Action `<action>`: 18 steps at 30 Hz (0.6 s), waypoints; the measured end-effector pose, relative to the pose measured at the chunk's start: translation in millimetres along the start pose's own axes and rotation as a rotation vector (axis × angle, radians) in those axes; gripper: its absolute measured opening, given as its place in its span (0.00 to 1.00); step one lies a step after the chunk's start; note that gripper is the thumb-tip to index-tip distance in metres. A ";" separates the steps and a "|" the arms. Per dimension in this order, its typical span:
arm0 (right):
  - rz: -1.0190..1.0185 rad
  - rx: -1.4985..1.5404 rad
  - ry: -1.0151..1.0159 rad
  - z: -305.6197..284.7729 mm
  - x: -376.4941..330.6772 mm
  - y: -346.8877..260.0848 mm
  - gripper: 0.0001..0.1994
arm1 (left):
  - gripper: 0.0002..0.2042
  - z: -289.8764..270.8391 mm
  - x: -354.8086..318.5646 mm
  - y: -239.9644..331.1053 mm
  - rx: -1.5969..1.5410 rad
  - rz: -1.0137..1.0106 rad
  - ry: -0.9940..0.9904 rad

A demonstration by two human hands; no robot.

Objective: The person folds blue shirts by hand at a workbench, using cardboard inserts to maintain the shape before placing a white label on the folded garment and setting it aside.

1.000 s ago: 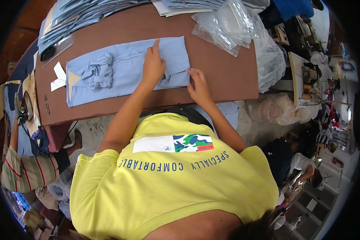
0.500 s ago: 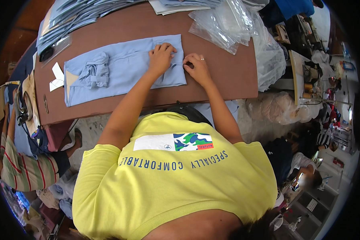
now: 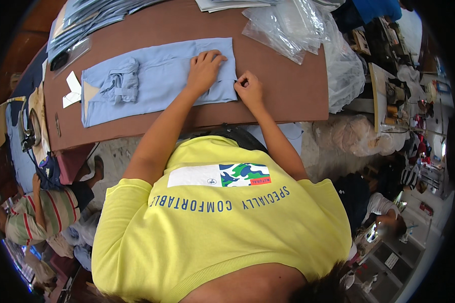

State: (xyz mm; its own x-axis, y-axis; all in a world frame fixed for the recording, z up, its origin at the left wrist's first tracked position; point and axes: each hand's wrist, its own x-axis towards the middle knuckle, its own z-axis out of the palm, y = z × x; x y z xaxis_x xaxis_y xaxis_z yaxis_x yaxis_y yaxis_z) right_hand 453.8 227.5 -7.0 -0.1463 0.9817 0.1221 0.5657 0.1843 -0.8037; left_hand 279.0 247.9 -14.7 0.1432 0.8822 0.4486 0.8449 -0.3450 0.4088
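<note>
A light-blue folded garment [image 3: 159,68] lies flat as a long rectangle on the brown table [image 3: 283,96]. Gathered, strap-like cloth sits on it near its left end, where beige card shows. My left hand [image 3: 205,70] rests palm down near the garment's right end, its fingers apart and slightly bent. At that right edge, my right hand [image 3: 250,92] has its fingers curled, with thumb and fingertips pinched at the cloth's border. White paper tags [image 3: 72,90] lie beside the left end.
Stacked blue garments in clear bags [image 3: 88,22] stand at the far left. Clear plastic bags [image 3: 288,28] lie at the far right and hang over the edge. Small metal snips [image 3: 57,124] lie near the left edge. A person in a striped shirt [image 3: 43,212] is at the left.
My right hand's fingers have closed from a loose curl into a pinch at the garment's right edge. My left hand stays on the cloth. The person at the left has shifted.
</note>
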 end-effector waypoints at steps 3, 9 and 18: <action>0.020 -0.132 -0.116 -6.7 3.0 2.8 0.05 | 0.12 -4.9 -1.6 0.4 0.008 -0.033 -0.142; -0.251 -0.216 0.002 -26.6 45.8 -2.6 0.14 | 0.31 -23.9 -19.2 47.4 0.000 0.108 -0.153; -0.580 -0.450 -0.349 -3.9 103.4 -2.2 0.31 | 0.41 -0.6 -55.7 66.6 0.116 -0.089 -0.220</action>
State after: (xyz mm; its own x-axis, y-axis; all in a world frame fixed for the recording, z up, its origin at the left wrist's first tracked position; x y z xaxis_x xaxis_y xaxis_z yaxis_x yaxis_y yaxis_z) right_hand 440.6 328.8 9.7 -0.7190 0.6658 0.1993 0.5832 0.7340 -0.3481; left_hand 327.0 175.5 -12.0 0.1637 0.9602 0.2264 0.9107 -0.2353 0.3394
